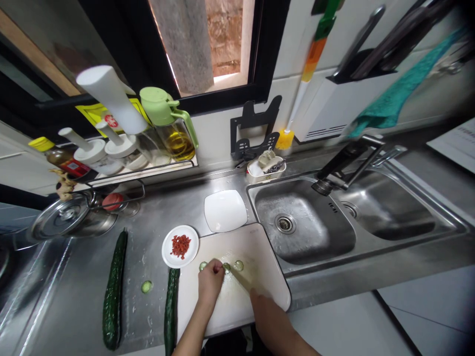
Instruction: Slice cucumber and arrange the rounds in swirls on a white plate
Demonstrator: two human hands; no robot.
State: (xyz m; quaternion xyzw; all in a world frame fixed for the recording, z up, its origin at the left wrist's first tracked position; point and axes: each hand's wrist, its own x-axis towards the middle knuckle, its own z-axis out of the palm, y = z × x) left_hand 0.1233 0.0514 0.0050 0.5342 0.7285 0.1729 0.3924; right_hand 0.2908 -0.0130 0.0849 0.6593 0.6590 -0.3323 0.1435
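A cucumber slice [226,267] is positioned on the cutting board [267,269], just beside the fingertips of the left hand [211,281], on their right side; the left hand is the nearer of the two. The fingers of the left hand are bent and drawn together, with little opening between them; whether the slice is pinched by them cannot be told. The right hand [264,306] is closed around the handle of a knife [241,281], the long axis of which is directed forward and to the left, so that the tip is brought close to the slice; contact cannot be confirmed. Further slices are located on the board on either side: one [203,266] to the left, partly behind the left hand, and one [238,265] to the right. A dark green cucumber [170,309] is laid along the left edge of the board, its long axis running away from the person. Small red pieces [180,246] are contained in the round plate [167,250], placed at the far left corner of the board. A square plate [225,211] is set beyond the far edge. Yellow oil is held in the green-topped dispenser [178,142] on the rack.
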